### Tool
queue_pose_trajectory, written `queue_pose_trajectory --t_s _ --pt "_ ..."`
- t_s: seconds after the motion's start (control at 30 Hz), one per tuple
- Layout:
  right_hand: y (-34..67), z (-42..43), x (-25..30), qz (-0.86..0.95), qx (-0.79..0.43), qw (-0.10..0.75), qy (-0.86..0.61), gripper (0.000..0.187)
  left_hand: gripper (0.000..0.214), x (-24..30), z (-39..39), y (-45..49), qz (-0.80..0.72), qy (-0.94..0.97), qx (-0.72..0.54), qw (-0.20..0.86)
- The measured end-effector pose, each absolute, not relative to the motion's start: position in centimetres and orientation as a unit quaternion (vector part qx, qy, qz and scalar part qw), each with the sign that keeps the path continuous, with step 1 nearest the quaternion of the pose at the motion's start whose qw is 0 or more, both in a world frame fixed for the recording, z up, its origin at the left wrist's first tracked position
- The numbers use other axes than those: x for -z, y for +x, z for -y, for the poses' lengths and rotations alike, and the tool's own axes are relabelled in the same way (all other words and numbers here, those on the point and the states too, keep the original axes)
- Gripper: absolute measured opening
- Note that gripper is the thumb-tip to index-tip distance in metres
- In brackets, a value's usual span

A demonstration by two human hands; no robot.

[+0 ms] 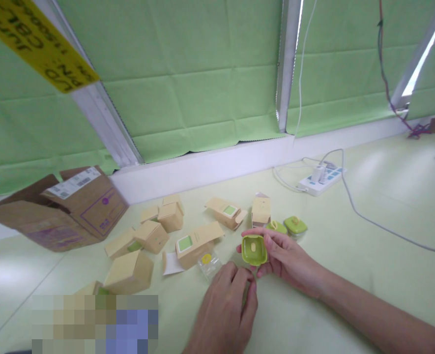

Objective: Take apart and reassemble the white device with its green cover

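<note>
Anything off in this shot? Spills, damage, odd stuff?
No spill or damage stands out. Oddities: the yellow label at top left reads upside down and cuts across the view; a grey cable trails loosely from the white power strip; small boxes lie scattered at mixed angles, some flaps open.

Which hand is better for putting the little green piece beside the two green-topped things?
Probably the right hand: it holds the green piece and is close to the green-topped things. The left hand is farther from them.
</note>
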State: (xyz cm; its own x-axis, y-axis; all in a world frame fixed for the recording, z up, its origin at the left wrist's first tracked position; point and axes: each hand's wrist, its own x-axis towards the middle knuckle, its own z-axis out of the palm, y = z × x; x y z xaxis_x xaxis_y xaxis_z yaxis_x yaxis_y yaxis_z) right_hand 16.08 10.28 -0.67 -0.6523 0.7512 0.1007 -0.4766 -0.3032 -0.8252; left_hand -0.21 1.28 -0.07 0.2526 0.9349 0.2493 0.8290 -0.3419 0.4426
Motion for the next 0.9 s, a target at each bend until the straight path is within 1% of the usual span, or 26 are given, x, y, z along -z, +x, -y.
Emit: queue_pose_trajectory --t_s 0.1,0.27,0.3,0.47,0.53,0.6,0.67,0.8,0.9 --pt "16.0 -10.2 0.6 0.446 -0.794 0.381 -0.161 0.043 0.017 0.1 -1.4 -0.3 -0.575 0.774 -0.244 0.106" --pt "15.8 -10.1 0.7 0.449 -0.785 0.387 -0.182 0.039 0.010 -0.3 -1.3 -0.6 -0.607 0.729 -0.290 0.126" --pt "15.8 -10.1 0.7 0.451 -0.782 0.388 -0.186 0.038 0.011 -0.3 -1.3 -0.8 -0.612 0.718 -0.305 0.128" --pt "15.5 -10.3 1.0 0.478 -0.763 0.387 -0.200 0.041 0.048 0.5 -1.5 -1.4 -0.612 0.687 -0.376 0.115" --pt "15.4 -10.4 1.3 0.495 -0.753 0.383 -0.202 0.041 0.058 0.5 -1.4 -1.3 -0.601 0.694 -0.383 0.098" --pt "15.3 -10.3 1.5 0.511 -0.744 0.380 -0.204 0.039 0.063 0.3 -1.3 -1.1 -0.591 0.704 -0.385 0.081" --pt "15.3 -10.1 1.5 0.521 -0.737 0.379 -0.205 0.038 0.060 -0.1 -1.2 -0.8 -0.579 0.716 -0.381 0.081" --pt "15.3 -9.5 1.0 0.535 -0.732 0.367 -0.208 0.037 0.045 -0.7 -1.3 -0.5 -0.562 0.723 -0.384 0.118" --pt "15.4 -9.5 0.4 0.538 -0.732 0.358 -0.217 0.042 0.043 -0.5 -1.4 -0.7 -0.572 0.696 -0.413 0.133"
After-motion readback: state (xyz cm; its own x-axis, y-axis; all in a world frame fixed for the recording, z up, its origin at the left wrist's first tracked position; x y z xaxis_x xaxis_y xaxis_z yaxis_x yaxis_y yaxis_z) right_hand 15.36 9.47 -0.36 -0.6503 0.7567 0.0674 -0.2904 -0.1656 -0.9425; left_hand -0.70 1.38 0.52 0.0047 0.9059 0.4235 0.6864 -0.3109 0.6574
